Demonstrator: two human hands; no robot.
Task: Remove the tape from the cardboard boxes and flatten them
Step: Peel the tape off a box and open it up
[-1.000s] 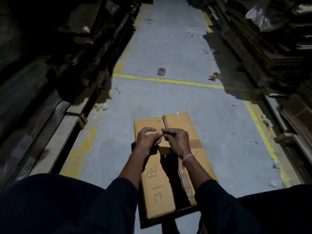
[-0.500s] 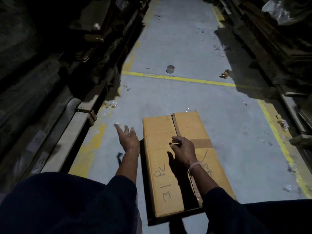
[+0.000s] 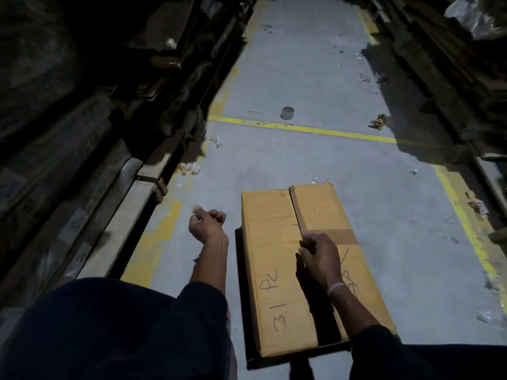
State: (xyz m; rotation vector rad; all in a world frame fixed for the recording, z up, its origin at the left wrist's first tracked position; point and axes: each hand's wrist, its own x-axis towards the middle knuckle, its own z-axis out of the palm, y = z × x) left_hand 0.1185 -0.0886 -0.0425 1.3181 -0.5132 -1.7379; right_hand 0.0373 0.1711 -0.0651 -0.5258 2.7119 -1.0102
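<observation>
Since the earlier frame 0.5 s ago, the left hand (image 3: 208, 224), then spread open, has curled into a fist over the grey floor (image 3: 370, 204), holding nothing visible, left of the cardboard box (image 3: 274, 242). That tan box lies on the floor between the person's arms, centre seam split and a darker tape strip (image 3: 338, 237) crossing its right flap, with handwritten "31 PV" on its left flap. At the seam, the right hand (image 3: 319, 255) pinches a thin item I cannot identify.
</observation>
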